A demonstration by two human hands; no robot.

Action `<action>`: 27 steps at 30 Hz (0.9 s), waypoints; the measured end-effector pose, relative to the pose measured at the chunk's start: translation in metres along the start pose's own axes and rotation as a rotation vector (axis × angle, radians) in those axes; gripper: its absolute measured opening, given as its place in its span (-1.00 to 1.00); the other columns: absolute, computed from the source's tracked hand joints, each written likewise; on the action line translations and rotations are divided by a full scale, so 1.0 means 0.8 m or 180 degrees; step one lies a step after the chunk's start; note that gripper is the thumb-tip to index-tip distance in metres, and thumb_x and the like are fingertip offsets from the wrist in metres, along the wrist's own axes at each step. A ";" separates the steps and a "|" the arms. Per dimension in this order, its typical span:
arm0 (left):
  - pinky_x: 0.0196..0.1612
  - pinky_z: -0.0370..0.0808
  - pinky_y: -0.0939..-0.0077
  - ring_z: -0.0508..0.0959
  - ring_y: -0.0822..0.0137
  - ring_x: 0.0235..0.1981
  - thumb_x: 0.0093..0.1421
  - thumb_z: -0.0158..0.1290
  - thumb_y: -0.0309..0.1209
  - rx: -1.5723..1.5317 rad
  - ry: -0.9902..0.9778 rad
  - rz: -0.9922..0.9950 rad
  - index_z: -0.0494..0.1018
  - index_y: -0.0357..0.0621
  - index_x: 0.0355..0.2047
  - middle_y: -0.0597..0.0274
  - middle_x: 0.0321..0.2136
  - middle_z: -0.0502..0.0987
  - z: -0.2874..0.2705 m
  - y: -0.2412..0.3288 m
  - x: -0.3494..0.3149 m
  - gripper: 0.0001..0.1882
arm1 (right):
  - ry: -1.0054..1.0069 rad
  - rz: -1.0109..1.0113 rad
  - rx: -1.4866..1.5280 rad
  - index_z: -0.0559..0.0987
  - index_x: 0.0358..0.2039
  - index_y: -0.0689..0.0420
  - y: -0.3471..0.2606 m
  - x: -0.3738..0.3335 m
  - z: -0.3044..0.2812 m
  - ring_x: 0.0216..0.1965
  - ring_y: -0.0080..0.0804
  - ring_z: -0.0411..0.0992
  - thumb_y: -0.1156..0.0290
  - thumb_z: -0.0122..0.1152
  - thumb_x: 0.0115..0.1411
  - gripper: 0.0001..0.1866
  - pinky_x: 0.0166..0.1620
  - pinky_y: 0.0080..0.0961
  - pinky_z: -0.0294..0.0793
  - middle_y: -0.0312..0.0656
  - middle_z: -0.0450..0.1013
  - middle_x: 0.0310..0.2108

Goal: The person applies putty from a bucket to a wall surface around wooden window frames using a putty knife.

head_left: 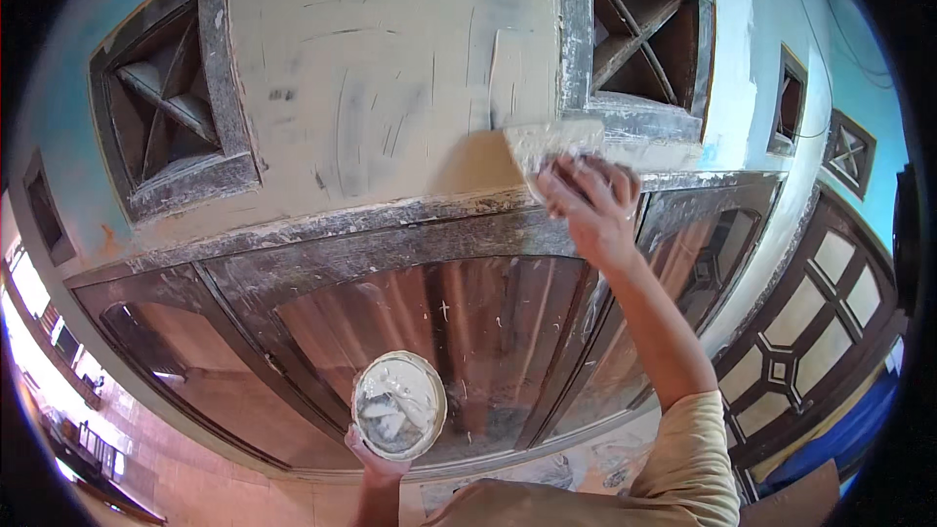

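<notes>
My right hand (591, 203) is raised to the wall and closed around a wide, flat putty knife (547, 142) smeared with off-white paste. Its blade lies against the wall (390, 107), just left of and below the right-hand crossed vent opening. The wall has a beige, patchy coat with dark streaks. Lower down, my left hand (379, 457) grips a round tub (429, 434) from below and the side. White paste (405, 383) fills the tub, and a light, flat piece (385, 420) sticks out of it; what it is, I cannot tell.
Below the wall runs a dark, paint-spattered wooden window frame (390, 242) with glass panes (381, 303). Wooden vents with crossed bars (171, 107) flank the coated patch. A panelled door (810, 322) stands at the right, near a blue cloth (839, 429). Tiled floor (176, 468) shows lower left.
</notes>
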State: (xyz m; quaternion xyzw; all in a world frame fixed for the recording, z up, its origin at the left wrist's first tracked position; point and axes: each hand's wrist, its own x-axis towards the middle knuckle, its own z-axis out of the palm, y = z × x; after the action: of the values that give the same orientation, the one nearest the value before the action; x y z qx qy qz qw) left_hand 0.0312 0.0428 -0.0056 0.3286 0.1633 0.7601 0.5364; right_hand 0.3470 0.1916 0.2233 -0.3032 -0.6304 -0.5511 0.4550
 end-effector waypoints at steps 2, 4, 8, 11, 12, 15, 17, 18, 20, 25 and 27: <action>0.17 0.36 0.06 0.36 0.07 0.16 0.20 -0.34 0.29 0.0143 0.0058 0.0048 0.19 0.00 0.26 0.15 0.17 0.32 -0.012 -0.004 0.003 -0.19 | 0.0067 0.0101 0.0020 0.59 -0.02 -0.35 0.016 0.066 -0.001 -0.06 -0.35 0.37 0.36 0.21 0.03 -0.54 0.06 -0.24 0.19 -0.49 0.47 -0.04; 0.17 0.37 0.04 0.36 0.06 0.15 0.20 -0.33 0.29 0.0110 0.0201 0.0021 0.20 -0.01 0.25 0.13 0.16 0.33 -0.027 -0.009 0.006 -0.19 | 0.0181 0.0013 0.0001 0.55 0.03 -0.27 0.029 0.139 0.000 -0.06 -0.31 0.38 0.49 0.14 0.06 -0.50 0.00 -0.22 0.28 -0.47 0.47 -0.05; 0.15 0.39 0.02 0.36 0.06 0.16 0.19 -0.33 0.30 -0.0245 -0.0133 -0.0276 0.20 -0.01 0.25 0.13 0.18 0.31 -0.008 -0.005 0.011 -0.19 | -0.0076 0.0098 -0.0034 0.51 0.05 -0.31 0.028 0.167 0.021 -0.04 -0.30 0.38 0.50 0.09 0.10 -0.49 -0.07 -0.19 0.38 -0.51 0.44 0.00; 0.17 0.37 0.02 0.36 0.07 0.16 0.18 -0.30 0.30 0.0302 0.0132 0.0097 0.19 0.00 0.26 0.15 0.18 0.32 -0.028 -0.012 0.008 -0.18 | -0.0851 0.0181 -0.0147 0.44 0.12 -0.37 -0.048 0.081 0.008 0.02 -0.28 0.35 0.47 0.08 0.09 -0.42 0.00 -0.07 0.36 -0.47 0.37 0.07; 0.19 0.35 0.02 0.35 0.07 0.17 0.16 -0.25 0.30 0.0187 0.0191 0.0182 0.19 0.02 0.26 0.17 0.18 0.31 -0.032 -0.008 0.005 -0.18 | -0.1093 0.0154 -0.0001 0.43 0.14 -0.38 -0.074 0.041 -0.002 0.03 -0.27 0.34 0.46 0.08 0.08 -0.40 0.01 -0.05 0.35 -0.45 0.36 0.09; 0.20 0.33 0.03 0.34 0.07 0.17 0.16 -0.23 0.29 -0.0296 0.0145 -0.0048 0.19 0.03 0.27 0.19 0.19 0.31 -0.005 0.012 0.001 -0.18 | -0.1296 0.0533 0.0648 0.50 0.09 -0.26 -0.117 -0.054 -0.040 0.00 -0.25 0.37 0.47 0.16 -0.01 -0.41 0.05 -0.13 0.36 -0.37 0.43 0.04; 0.21 0.32 0.04 0.34 0.06 0.18 0.15 -0.21 0.29 -0.0454 0.0205 -0.0200 0.20 0.05 0.27 0.20 0.18 0.32 -0.014 0.018 -0.004 -0.19 | -0.1384 0.0871 0.1105 0.52 0.07 -0.16 -0.133 -0.068 -0.062 -0.01 -0.25 0.39 0.51 0.17 0.02 -0.46 0.05 -0.20 0.36 -0.30 0.45 0.00; 0.21 0.32 0.04 0.33 0.07 0.18 0.15 -0.22 0.29 -0.0521 0.0312 -0.0271 0.21 0.06 0.26 0.21 0.19 0.31 -0.012 0.016 0.000 -0.20 | -0.1473 0.1231 0.1459 0.54 0.04 -0.07 -0.135 -0.073 -0.072 -0.03 -0.25 0.40 0.55 0.19 0.05 -0.51 0.06 -0.27 0.37 -0.23 0.47 -0.03; 0.21 0.31 0.03 0.33 0.09 0.19 0.18 -0.24 0.29 -0.0408 0.0391 -0.0342 0.25 0.09 0.23 0.24 0.19 0.31 -0.007 0.014 0.011 -0.23 | -0.1175 0.1971 0.2372 0.48 0.06 0.02 -0.140 -0.093 -0.073 -0.06 -0.29 0.41 0.56 0.14 0.14 -0.56 0.01 -0.30 0.40 -0.21 0.45 -0.02; 0.22 0.30 0.05 0.32 0.11 0.20 0.21 -0.28 0.30 -0.0709 0.0165 -0.0471 0.27 0.11 0.22 0.29 0.20 0.31 0.021 0.012 0.010 -0.26 | -0.0283 0.4951 0.5040 0.30 0.14 0.14 -0.167 -0.097 -0.091 -0.09 -0.44 0.46 0.49 0.02 0.31 -0.62 -0.09 -0.46 0.51 -0.17 0.42 -0.02; 0.22 0.30 0.04 0.31 0.11 0.20 0.20 -0.26 0.31 -0.0638 0.0246 -0.0463 0.27 0.12 0.22 0.29 0.21 0.30 0.034 0.007 0.011 -0.25 | -0.0645 0.5114 0.5172 0.24 0.22 0.26 -0.172 -0.113 -0.101 0.05 -0.43 0.37 0.49 0.00 0.32 -0.54 0.09 -0.43 0.39 -0.19 0.36 0.09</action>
State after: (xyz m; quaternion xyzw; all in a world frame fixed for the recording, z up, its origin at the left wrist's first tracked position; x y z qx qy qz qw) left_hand 0.0436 0.0460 0.0206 0.2311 0.1304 0.7438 0.6135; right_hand 0.2812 0.0950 0.0814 -0.2777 -0.4581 0.4952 0.6840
